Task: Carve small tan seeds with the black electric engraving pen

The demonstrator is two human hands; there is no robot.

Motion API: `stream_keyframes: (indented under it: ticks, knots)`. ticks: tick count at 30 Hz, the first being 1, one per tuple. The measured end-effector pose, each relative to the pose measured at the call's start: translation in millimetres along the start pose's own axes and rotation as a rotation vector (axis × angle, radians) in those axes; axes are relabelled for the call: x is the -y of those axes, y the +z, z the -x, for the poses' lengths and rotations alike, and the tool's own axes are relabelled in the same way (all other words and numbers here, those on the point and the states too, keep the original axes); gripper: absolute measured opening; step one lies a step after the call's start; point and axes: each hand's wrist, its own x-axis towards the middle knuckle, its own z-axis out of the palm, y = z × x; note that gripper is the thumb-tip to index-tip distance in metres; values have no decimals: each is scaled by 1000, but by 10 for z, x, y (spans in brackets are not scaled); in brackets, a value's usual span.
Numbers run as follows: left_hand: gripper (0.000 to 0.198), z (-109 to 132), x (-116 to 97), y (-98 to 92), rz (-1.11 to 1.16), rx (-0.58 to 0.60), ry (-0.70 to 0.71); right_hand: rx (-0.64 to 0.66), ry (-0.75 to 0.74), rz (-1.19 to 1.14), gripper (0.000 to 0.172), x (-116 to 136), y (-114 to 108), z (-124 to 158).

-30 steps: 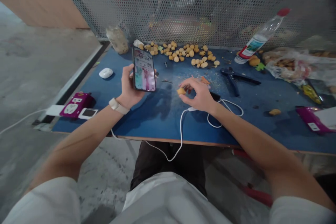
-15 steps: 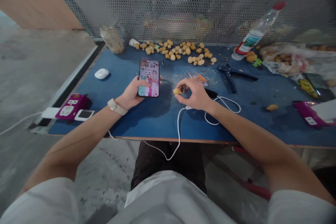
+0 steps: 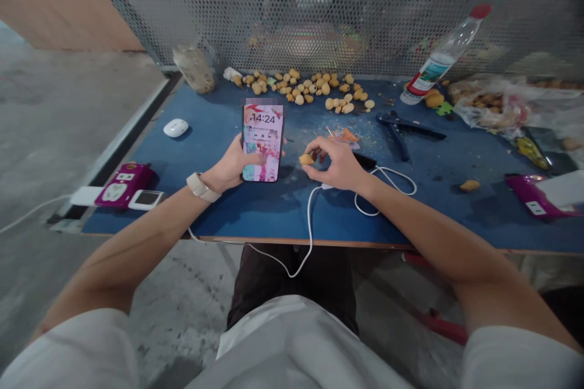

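Observation:
My left hand (image 3: pixel 233 163) is wrapped round a smartphone (image 3: pixel 263 149), its thumb lying across the lit screen, which reads 14:24. A pale band circles the left wrist. Between the thumb and fingers of my right hand (image 3: pixel 335 162) is a small yellowish-tan nut-like piece (image 3: pixel 305 159), held just right of the phone. Under and beside that hand lie a black object (image 3: pixel 365 160), partly hidden, and a looped white cable (image 3: pixel 393 171). Orange scraps (image 3: pixel 349 135) lie behind the right hand.
Many similar tan pieces (image 3: pixel 298 88) lie along the mesh panel (image 3: pixel 228 18). On the right are black-handled pliers (image 3: pixel 401 132), a tilted bottle (image 3: pixel 440 64), a plastic bag (image 3: pixel 490 103) and a single tan piece (image 3: pixel 469 186). Leftward sit a white case (image 3: pixel 176 128) and a purple power strip (image 3: pixel 125 185).
The phone has tipped up to face me more and moved slightly right and nearer; its screen looks brighter. My right hand keeps its pinch on the tan piece, nearly unmoved.

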Motion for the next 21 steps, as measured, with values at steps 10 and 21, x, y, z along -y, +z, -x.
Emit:
stream_keyframes:
  ticks: [10, 21]
  knots:
    - [79, -18, 34, -3, 10, 20, 7, -30, -103, -11, 25, -123, 34, 7]
    - [85, -8, 42, -14, 0, 3, -15, -8, -77, -5, 26, -126, 25, 10]
